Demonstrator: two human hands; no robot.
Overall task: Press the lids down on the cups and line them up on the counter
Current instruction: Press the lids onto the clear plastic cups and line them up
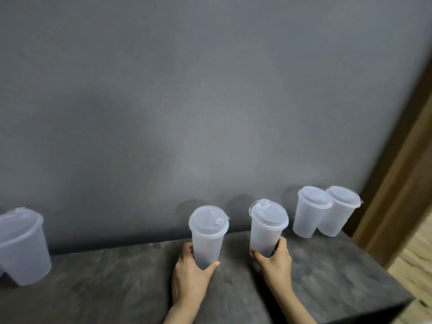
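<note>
1. Head view: left hand [189, 270] grips the lower part of a lidded translucent cup [207, 237], thumb on the near side, fingers round the far side.
2. Right hand [275, 260] grips the base of a second lidded cup [266, 228], thumb at its left, fingers curled behind on the right.
3. Both cups upright w/ lids on; whether their bases touch the counter [117, 281] or sit just above it can't be told, since hands cover the bottoms.
4. Lid seating hard to judge: frame is blurred, esp. toward the edges.
5. Right of the right hand: a pair of lidded cups [325, 211] at the wall, touching or overlapping each other, the left one partly covering the right one.
6. Far left of the left hand: another lidded cup [23, 246], blurred; a bit of something more beside it is cut off by the frame edge.
7. Grey wall [187, 101] runs just behind all cups, beyond the hands.
8. Wooden frame or trim [402, 160] stands past the right pair; pale wood floor [416, 253] below it.
9. Counter's right edge drops off near the right forearm; near corner is at lower right.
10. Open counter lies between the left hand and the far-left cup, and a gap btw the right-hand cup and the pair.
</note>
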